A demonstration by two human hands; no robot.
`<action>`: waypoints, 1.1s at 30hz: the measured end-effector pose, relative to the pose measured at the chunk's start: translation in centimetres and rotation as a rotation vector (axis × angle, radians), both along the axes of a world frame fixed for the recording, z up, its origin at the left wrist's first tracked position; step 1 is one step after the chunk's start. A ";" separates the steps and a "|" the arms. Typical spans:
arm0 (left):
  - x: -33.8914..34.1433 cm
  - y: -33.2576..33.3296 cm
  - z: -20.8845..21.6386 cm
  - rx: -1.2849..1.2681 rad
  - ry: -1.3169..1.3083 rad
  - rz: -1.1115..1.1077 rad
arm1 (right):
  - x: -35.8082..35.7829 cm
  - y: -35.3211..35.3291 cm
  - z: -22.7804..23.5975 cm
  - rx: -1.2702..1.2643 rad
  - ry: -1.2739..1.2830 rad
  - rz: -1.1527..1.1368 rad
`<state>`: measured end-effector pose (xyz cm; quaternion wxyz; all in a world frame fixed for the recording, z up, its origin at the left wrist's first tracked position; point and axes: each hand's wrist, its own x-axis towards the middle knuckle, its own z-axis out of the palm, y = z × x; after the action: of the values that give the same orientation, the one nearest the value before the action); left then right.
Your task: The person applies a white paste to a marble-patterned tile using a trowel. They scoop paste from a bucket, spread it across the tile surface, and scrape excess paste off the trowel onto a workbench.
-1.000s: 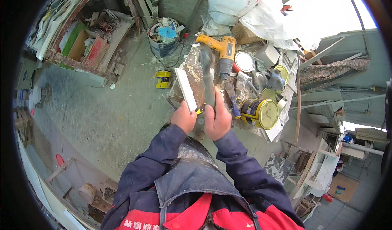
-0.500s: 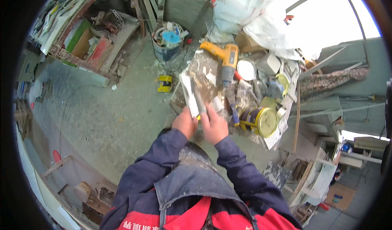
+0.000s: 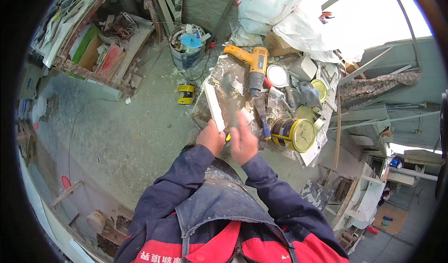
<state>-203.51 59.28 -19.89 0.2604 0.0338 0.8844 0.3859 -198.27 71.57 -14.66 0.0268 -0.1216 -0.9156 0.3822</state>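
My left hand [image 3: 211,138] is closed round the lower end of a narrow white strip [image 3: 213,103], which slants up and away over the cluttered work surface. Just to its right, my right hand [image 3: 243,141] grips a long grey tool [image 3: 232,104], smeared by motion so its exact kind does not show. The tool stands apart from the strip. A small yellow bit [image 3: 227,137] shows between the hands. Right of them lies a scraper with a blue handle [image 3: 266,128], beside a yellow and dark tin [image 3: 296,134]. Beyond sits a yellow heat gun [image 3: 257,61] with a grey nozzle.
An open white-topped tin [image 3: 277,76] and other tins crowd the surface's right side. Left of it, a small yellow tin [image 3: 185,94] stands on the floor, near a bucket of scraps [image 3: 187,60]. White plastic bags [image 3: 266,6] lie at the back. Wooden shelving [image 3: 84,62] stands far left.
My right hand and its tool have moved slightly right, away from the white strip, leaving a gap between them. My left hand still holds the strip in much the same place.
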 end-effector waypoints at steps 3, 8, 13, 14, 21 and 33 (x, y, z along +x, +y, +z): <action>-0.7 0.0 -0.2 0.003 -0.003 0.029 | 0.6 0.8 -1.7 0.085 -0.067 0.047; 0.3 0.1 -0.8 -0.007 0.040 0.012 | -1.2 -0.7 5.8 -0.252 0.157 -0.139; 0.3 -1.0 -1.4 0.032 0.020 0.077 | 1.9 0.8 2.4 -0.177 -0.064 -0.081; 0.4 -1.6 -2.1 0.053 0.037 0.087 | 3.1 1.2 1.7 -0.138 -0.137 -0.058; 0.8 -6.2 -10.3 0.418 -0.574 0.406 | 6.8 0.7 -2.1 0.111 -0.352 0.068; 1.0 -4.6 -11.8 0.449 -0.661 0.484 | 3.0 -1.2 -2.6 0.377 -0.469 0.180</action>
<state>-202.55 54.73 -31.65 0.4170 -0.2426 0.6311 0.6074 -195.32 70.33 -17.28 -0.1970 -0.1178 -0.9587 0.1681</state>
